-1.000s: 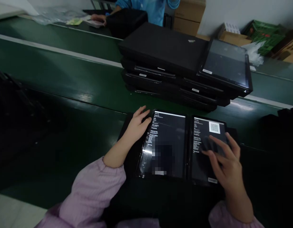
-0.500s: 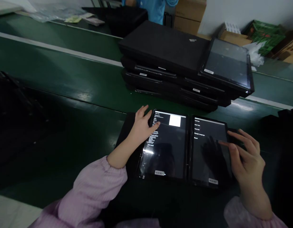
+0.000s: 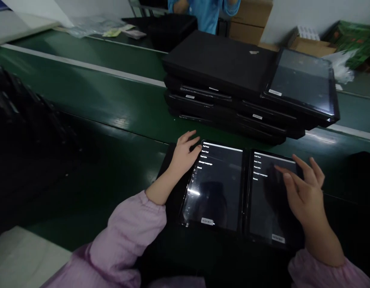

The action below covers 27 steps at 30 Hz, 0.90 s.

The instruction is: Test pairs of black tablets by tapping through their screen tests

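Note:
Two black tablets lie side by side in front of me, both lit with short white menu lists. My left hand rests at the top left corner of the left tablet, fingers spread, thumb near the menu lines. My right hand hovers over the right tablet, fingers apart and slightly curled, fingertips above its upper right part. Neither hand holds anything. Pink sleeves cover both forearms.
A stack of black tablets and cases stands just beyond on the green conveyor belt, one tablet lying on top at the right. A person in blue works at the far side. Cardboard boxes line the back.
The left tablet's screen switched from a text page with a white square to a short menu. My right hand moved in from the right edge over the right screen. The camera shifted slightly.

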Tool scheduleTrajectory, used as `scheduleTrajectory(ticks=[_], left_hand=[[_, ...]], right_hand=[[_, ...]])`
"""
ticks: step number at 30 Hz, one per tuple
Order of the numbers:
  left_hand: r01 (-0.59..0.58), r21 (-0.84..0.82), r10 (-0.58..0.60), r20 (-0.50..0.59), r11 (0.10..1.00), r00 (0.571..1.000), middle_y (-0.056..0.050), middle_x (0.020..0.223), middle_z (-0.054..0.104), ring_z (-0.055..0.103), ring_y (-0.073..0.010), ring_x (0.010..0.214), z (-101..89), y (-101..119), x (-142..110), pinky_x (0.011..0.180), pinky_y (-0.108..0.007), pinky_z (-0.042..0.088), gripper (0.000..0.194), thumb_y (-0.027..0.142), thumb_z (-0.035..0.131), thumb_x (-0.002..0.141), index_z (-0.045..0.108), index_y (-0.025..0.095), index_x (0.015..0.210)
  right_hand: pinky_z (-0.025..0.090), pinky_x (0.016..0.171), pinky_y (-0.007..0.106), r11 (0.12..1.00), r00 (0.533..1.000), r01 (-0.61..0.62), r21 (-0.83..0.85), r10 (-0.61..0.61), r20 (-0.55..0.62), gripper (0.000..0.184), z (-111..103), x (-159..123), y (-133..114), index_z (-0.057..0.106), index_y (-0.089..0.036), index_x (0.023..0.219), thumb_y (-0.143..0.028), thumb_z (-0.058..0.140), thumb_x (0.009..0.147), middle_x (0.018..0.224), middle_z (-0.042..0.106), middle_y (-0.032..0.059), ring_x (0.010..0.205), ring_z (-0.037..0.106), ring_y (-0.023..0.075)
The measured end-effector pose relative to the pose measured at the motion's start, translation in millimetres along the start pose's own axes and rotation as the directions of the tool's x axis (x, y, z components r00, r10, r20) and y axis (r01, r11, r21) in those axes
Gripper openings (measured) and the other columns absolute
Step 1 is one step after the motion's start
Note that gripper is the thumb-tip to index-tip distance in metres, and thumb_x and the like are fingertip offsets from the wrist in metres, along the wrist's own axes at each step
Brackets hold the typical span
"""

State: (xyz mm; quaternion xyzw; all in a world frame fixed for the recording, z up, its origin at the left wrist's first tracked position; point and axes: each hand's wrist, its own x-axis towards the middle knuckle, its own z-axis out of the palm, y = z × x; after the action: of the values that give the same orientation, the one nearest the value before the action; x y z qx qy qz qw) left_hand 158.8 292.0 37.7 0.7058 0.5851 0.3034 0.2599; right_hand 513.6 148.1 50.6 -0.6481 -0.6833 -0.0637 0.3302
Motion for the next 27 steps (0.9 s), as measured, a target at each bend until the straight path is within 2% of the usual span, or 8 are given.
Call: scheduleTrajectory(ticks=[7, 10, 15, 22, 24, 27], left_hand=[[-0.016, 0.018, 0.015, 0.047, 1.000, 0.999, -0.013, 0.162, 0.064, 0.043, -0.0420, 0.162, -0.5, 1, 1, 0.135, -0.065, 0.033, 0.036, 0.036, 0.078, 0.090, 0.084, 0.021, 0.123], [-0.016, 0.001, 0.016, 0.059, 1.000, 0.998, -0.013, 0.164, 0.061, 0.041, -0.0423, 0.163, -1.0, -1, 2, 0.136, -0.066, 0.031, 0.040, 0.041, 0.076, 0.092, 0.082, 0.020, 0.126], [-0.015, -0.030, 0.017, 0.093, 0.999, 0.996, -0.011, 0.170, 0.056, 0.036, -0.0401, 0.167, -2.3, -5, 2, 0.137, -0.068, 0.025, 0.043, 0.045, 0.067, 0.099, 0.078, 0.025, 0.135], [-0.018, -0.078, 0.041, 0.297, 0.997, 0.954, -0.007, 0.184, 0.037, 0.025, -0.0416, 0.172, -13.7, -10, 4, 0.138, -0.065, 0.024, 0.063, 0.042, 0.075, 0.092, 0.067, 0.032, 0.154], [-0.020, -0.079, 0.045, 0.324, 0.997, 0.945, -0.004, 0.185, 0.034, 0.023, -0.0398, 0.173, -18.5, -10, 4, 0.138, -0.064, 0.024, 0.065, 0.040, 0.075, 0.092, 0.064, 0.036, 0.157], [-0.046, -0.072, 0.070, 0.370, 0.996, 0.927, -0.003, 0.187, 0.030, 0.019, -0.0401, 0.174, -25.3, -11, 2, 0.137, -0.064, 0.025, 0.072, 0.040, 0.078, 0.090, 0.060, 0.040, 0.160]], right_hand=[[0.043, 0.124, 0.072, 0.993, 0.984, -0.113, 0.043, 0.118, -0.132, 0.044, -16, -7, -6, 0.085, -0.025, 0.114, -0.046, 0.047, 0.114, 0.140, 0.074, 0.0123, 0.147, 0.057, 0.0418], [0.045, 0.122, 0.071, 0.986, 0.973, -0.155, 0.055, 0.162, -0.166, 0.044, -21, -11, -8, 0.086, -0.026, 0.111, -0.048, 0.048, 0.114, 0.135, 0.076, 0.0116, 0.143, 0.061, 0.0405], [0.047, 0.118, 0.068, 0.995, 0.992, -0.103, 0.011, 0.104, -0.070, 0.041, -21, -17, -8, 0.087, -0.030, 0.105, -0.051, 0.052, 0.112, 0.139, 0.075, 0.0090, 0.149, 0.055, 0.0408], [0.040, 0.124, 0.074, 1.000, 0.999, -0.002, -0.012, 0.002, 0.051, 0.046, -9, -20, -8, 0.088, -0.031, 0.110, -0.056, 0.050, 0.112, 0.159, 0.062, 0.0090, 0.162, 0.037, 0.0445], [0.038, 0.125, 0.075, 0.999, 0.998, -0.035, 0.009, 0.034, 0.052, 0.050, -11, -20, -6, 0.089, -0.032, 0.108, -0.061, 0.050, 0.111, 0.159, 0.063, 0.0085, 0.163, 0.035, 0.0456], [0.038, 0.127, 0.071, 0.988, 0.989, -0.148, 0.055, 0.148, -0.005, 0.048, -21, -21, 2, 0.089, -0.034, 0.108, -0.066, 0.053, 0.108, 0.151, 0.070, 0.0084, 0.158, 0.045, 0.0432]])
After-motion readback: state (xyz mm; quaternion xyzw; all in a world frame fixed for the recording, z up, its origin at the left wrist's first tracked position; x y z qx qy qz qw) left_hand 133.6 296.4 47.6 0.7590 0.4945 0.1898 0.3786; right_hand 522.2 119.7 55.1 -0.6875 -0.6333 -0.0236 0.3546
